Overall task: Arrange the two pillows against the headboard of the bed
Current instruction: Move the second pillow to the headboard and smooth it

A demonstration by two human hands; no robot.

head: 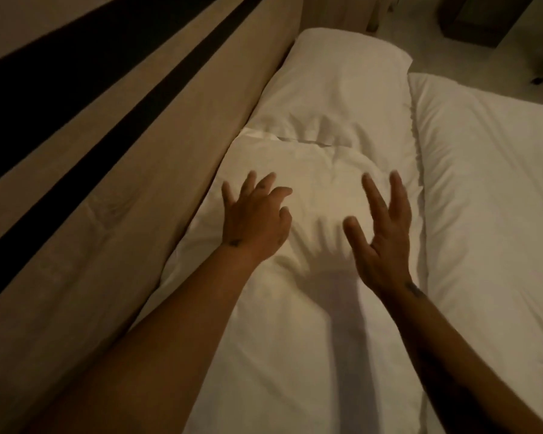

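Two white pillows lie end to end along the tan headboard, which runs up the left side. The near pillow sits under my hands and overlaps the edge of the far pillow. My left hand hovers over the near pillow's left part with fingers spread and slightly curled, holding nothing. My right hand is raised over its right part, palm turned inward, fingers apart, also holding nothing. Both hands cast shadows on the pillow.
A white duvet covers the bed to the right of the pillows. The headboard carries two dark stripes. Beyond the bed's far end lies pale floor with dark furniture at the top right.
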